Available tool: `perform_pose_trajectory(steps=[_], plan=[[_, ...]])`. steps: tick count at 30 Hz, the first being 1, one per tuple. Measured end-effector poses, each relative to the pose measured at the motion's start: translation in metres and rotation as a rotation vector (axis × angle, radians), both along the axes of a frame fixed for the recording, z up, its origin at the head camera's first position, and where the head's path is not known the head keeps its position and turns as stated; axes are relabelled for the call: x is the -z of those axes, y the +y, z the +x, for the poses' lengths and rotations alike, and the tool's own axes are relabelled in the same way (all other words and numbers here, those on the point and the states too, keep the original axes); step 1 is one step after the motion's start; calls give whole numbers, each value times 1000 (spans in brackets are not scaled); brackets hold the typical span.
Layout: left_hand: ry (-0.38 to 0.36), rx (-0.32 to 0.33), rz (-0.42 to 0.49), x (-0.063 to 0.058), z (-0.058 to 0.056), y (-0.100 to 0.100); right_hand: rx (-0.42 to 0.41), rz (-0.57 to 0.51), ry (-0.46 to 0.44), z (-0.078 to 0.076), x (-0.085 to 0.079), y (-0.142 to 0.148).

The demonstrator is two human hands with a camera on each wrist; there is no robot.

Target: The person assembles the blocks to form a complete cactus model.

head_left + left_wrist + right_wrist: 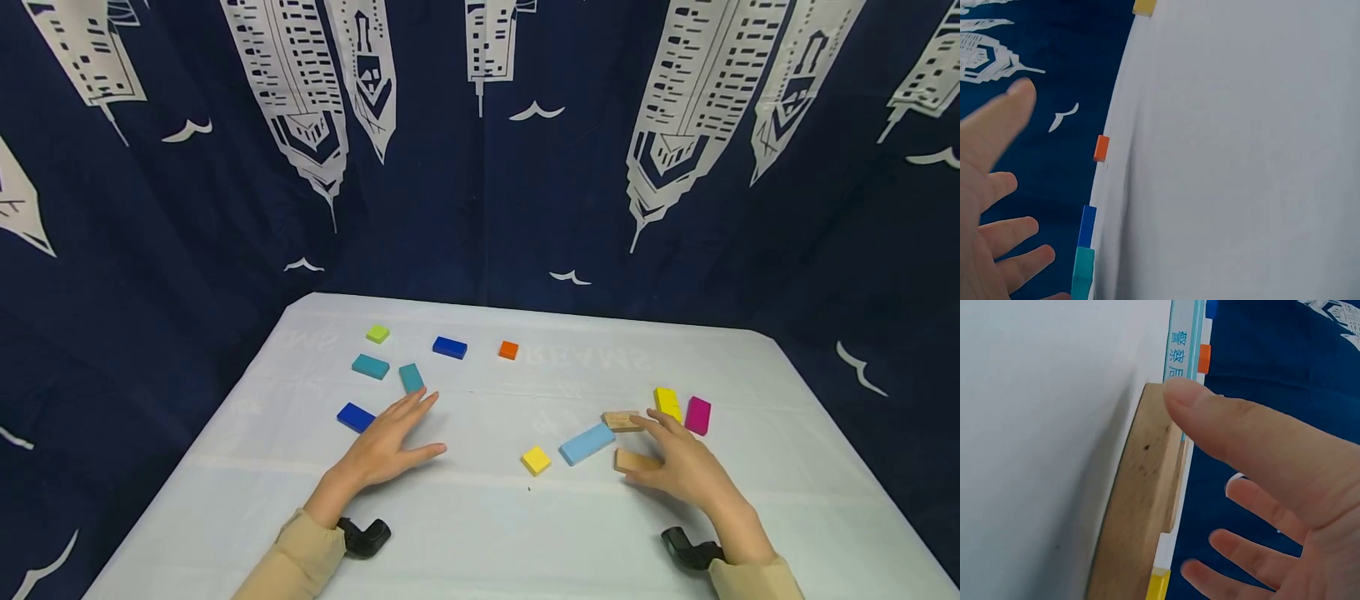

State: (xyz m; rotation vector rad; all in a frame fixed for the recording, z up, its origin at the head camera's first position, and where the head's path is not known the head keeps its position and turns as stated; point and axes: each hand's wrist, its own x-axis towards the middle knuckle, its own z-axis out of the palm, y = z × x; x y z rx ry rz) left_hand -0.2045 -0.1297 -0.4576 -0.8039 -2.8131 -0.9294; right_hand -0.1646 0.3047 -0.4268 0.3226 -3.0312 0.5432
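My right hand is over the right part of the table, fingers spread around two plain wooden blocks. Its thumb overlaps the nearer wooden block in the right wrist view; whether they touch I cannot tell. Close to the fingertips lies the farther wooden block, beside a light blue block with printed characters. A yellow block and a magenta block sit beyond this hand. My left hand, fingers extended and holding nothing, is nearest a teal block and a dark blue block.
A small yellow block lies between the hands. Toward the back left are a green block, another teal block, another dark blue block and an orange block. A patterned navy curtain hangs behind the white table.
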Motion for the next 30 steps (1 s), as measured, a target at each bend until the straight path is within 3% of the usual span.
perform_pose_trajectory(steps=[9, 14, 21, 30], plan=[[58, -33, 124, 10, 0, -3, 44, -69, -68, 1, 11, 6], [54, -62, 174, 15, -1, -3, 60, -118, -100, 1, 18, 11], [60, -86, 193, 24, -1, -3, 52, -211, -122, 1, 23, 17], [102, -52, 183, 26, 0, 0, 52, -214, -137, 1, 23, 8]])
